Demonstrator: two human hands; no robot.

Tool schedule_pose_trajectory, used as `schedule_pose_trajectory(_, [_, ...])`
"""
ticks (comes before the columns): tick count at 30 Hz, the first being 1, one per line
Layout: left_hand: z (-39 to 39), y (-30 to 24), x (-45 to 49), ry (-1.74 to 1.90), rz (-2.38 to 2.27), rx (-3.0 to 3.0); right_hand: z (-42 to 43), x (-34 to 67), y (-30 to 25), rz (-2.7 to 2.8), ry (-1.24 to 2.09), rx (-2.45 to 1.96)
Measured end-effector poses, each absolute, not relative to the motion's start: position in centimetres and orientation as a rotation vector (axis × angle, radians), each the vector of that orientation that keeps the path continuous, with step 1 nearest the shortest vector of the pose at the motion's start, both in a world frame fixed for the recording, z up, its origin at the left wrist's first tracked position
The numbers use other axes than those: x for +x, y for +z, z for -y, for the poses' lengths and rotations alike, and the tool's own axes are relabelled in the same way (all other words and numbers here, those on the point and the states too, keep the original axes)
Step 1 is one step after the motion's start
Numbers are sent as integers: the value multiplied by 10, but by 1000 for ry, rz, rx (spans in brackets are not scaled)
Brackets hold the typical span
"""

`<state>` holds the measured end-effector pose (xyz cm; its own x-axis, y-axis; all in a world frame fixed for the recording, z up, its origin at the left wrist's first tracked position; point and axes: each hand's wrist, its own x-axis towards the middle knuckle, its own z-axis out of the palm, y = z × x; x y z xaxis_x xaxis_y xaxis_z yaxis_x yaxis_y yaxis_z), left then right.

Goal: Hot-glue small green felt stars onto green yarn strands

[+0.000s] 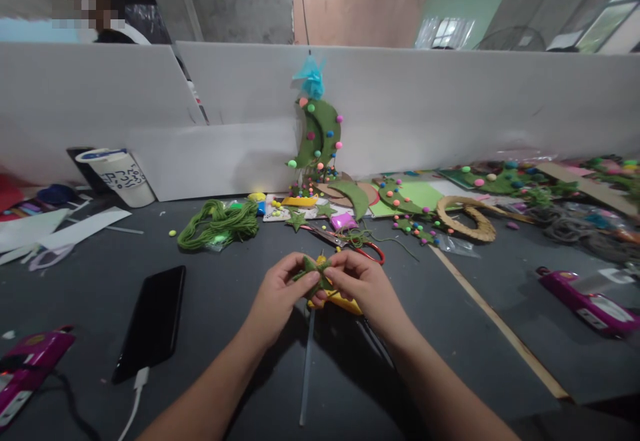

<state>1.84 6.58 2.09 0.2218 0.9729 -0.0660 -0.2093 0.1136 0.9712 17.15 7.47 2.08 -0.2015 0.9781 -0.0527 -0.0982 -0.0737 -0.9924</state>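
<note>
Both my hands meet over the middle of the dark table, pinching a small green felt star point(314, 272). My left hand point(276, 298) grips its left side with closed fingers. My right hand point(364, 282) holds its right side, fingers curled. Just under my hands lies a yellow glue gun point(342, 301) with a clear glue stick point(306, 368) reaching toward me. Beyond them are red-handled scissors point(361, 246) and a bundle of green yarn point(219, 225).
A black phone point(152, 321) on a white cable lies at left. Pink glue guns point(590, 302) sit right and far left. A green felt crescent with pompoms point(318, 136) leans on the white divider. A woven ring point(466, 218), a white cup point(123, 176) and a person behind the divider.
</note>
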Motion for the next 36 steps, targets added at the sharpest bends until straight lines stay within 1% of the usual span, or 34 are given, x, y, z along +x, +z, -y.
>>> schedule_pose_trajectory(5, [-66, 17, 19, 1116, -884, 957, -74, 171, 19, 1204, 1463, -1074])
schedule_pose_trajectory(13, [-66, 17, 17, 1134, -846, 955, -74, 171, 21, 1238, 1412, -1099])
schedule_pose_trajectory(21, [-68, 23, 15, 878, -745, 778, -72, 174, 20, 1314, 1501, -999])
schedule_pose_trajectory(24, [-67, 22, 17, 816, -751, 795, -73, 176, 21, 1298, 1487, -1014])
schedule_pose_trajectory(29, [-65, 21, 21, 1044, -881, 964, -75, 175, 22, 1214, 1428, -1127])
schedule_pose_trajectory(36, [-64, 18, 21, 1099, -954, 1141, -76, 175, 20, 1212, 1420, -1018])
